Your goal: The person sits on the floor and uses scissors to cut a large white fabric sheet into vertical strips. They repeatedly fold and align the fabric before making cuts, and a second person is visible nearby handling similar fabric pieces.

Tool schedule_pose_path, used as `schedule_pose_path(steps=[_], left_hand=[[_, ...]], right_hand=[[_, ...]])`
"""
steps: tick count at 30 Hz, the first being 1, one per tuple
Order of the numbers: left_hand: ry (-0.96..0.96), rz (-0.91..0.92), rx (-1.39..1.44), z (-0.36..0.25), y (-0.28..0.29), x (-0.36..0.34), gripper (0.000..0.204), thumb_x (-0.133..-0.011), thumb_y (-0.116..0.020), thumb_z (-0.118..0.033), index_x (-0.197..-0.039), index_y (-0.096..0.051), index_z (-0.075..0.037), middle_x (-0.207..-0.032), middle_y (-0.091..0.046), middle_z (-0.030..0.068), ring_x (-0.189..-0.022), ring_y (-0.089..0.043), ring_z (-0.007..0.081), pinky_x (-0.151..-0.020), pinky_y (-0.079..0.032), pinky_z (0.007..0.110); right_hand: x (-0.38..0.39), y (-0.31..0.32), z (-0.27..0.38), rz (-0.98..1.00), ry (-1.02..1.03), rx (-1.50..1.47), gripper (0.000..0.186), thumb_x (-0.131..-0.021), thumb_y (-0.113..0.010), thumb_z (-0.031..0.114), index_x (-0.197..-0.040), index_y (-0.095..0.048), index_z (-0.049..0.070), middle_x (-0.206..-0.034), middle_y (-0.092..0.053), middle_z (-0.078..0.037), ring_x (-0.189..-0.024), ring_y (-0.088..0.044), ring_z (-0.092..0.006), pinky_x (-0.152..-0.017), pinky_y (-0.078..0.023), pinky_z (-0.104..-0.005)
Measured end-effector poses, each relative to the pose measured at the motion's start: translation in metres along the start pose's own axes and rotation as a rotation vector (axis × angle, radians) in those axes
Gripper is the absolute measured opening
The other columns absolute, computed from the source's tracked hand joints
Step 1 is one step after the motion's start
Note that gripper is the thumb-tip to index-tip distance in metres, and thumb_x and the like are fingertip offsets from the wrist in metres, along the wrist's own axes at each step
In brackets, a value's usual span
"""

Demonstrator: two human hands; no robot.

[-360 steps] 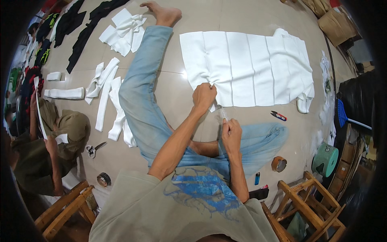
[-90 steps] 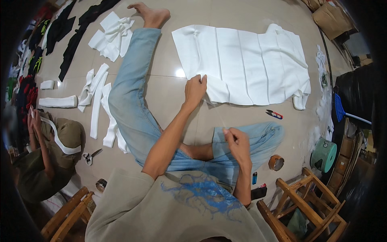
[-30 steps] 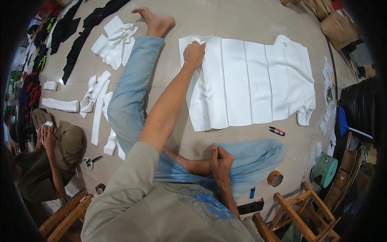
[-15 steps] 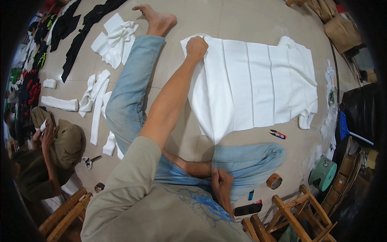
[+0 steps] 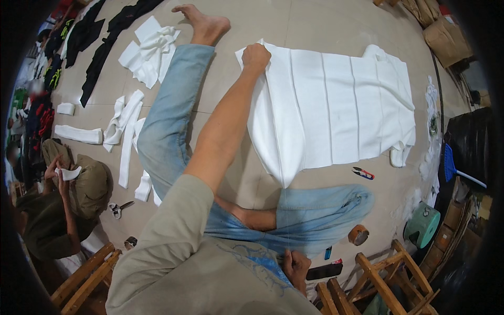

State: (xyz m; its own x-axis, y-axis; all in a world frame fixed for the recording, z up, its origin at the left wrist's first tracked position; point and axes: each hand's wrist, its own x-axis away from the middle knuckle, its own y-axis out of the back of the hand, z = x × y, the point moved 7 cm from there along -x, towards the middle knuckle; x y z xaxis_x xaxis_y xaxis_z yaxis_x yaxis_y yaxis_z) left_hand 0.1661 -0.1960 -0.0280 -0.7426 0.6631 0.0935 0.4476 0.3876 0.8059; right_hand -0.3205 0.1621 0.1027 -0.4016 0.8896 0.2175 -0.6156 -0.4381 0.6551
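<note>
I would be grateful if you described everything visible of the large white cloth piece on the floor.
The large white cloth piece looks soft, perhaps knitted, and is crossed by several parallel lines, seams or folds. It lies spread on the beige tiled floor, its right end wrinkled and bunched. The person's left hand grips it near its far left corner; its near left end draws to a point, from which a thin pale thread runs toward the closed right hand.

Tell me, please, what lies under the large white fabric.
Tiled floor shows around the white fabric at its edges; anything beneath its middle is covered and cannot be seen.
</note>
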Motion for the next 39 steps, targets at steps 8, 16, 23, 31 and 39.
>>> schedule_pose_path(steps=[8,16,23,31,39], left_hand=[[0.016,0.037,0.023,0.004,-0.006,-0.01,0.041,-0.094,-0.054,-0.033,-0.104,-0.071,0.003,-0.11,-0.068,0.0265,-0.106,-0.065,0.0414,-0.093,-0.051,0.048],[-0.091,-0.043,0.087,0.015,0.014,-0.023,0.048,-0.096,-0.054,-0.039,-0.114,-0.065,0.004,-0.115,-0.065,0.0261,-0.108,-0.063,0.0413,-0.092,-0.05,0.05],[-0.126,-0.493,-0.195,0.083,0.03,0.132,0.063,-0.088,-0.066,-0.043,-0.13,-0.052,0.001,-0.144,-0.042,0.0206,-0.133,-0.037,0.0386,-0.111,-0.026,0.055],[-0.003,-0.255,0.797,0.089,0.114,0.134,0.016,-0.093,-0.054,-0.003,-0.103,-0.042,-0.001,-0.096,-0.057,0.0234,-0.095,-0.06,0.0436,-0.081,-0.045,0.048],[-0.18,-0.86,0.42,0.122,0.366,0.02,0.044,-0.088,-0.066,-0.017,-0.121,-0.04,-0.002,-0.102,-0.062,0.0237,-0.098,-0.062,0.0422,-0.087,-0.048,0.046]], right_hand=[[0.141,0.048,-0.116,0.444,-0.848,-0.232,0.047,-0.095,-0.067,0.029,-0.061,-0.051,0.0,-0.058,-0.054,-0.001,-0.06,-0.046,-0.01,-0.057,-0.04,-0.0322],[0.163,0.101,-0.104,0.511,-0.004,0.646,0.039,-0.092,-0.069,0.026,-0.067,-0.059,-0.002,-0.068,-0.062,-0.006,-0.073,-0.055,-0.0151,-0.068,-0.046,-0.0321],[-0.011,0.076,-0.042,0.198,-0.499,-0.332,0.036,-0.1,-0.06,0.028,-0.072,-0.055,0.005,-0.066,-0.055,-0.002,-0.058,-0.049,-0.0092,-0.056,-0.041,-0.0247],[-0.056,0.022,-0.007,0.144,-0.333,-0.482,0.037,-0.1,-0.059,0.023,-0.071,-0.051,0.003,-0.064,-0.055,-0.004,-0.058,-0.049,-0.0098,-0.056,-0.041,-0.0262],[-0.043,-0.003,-0.018,0.152,-0.348,-0.514,0.038,-0.099,-0.061,0.027,-0.071,-0.056,0.002,-0.063,-0.057,-0.003,-0.052,-0.049,-0.0086,-0.051,-0.043,-0.0249]])
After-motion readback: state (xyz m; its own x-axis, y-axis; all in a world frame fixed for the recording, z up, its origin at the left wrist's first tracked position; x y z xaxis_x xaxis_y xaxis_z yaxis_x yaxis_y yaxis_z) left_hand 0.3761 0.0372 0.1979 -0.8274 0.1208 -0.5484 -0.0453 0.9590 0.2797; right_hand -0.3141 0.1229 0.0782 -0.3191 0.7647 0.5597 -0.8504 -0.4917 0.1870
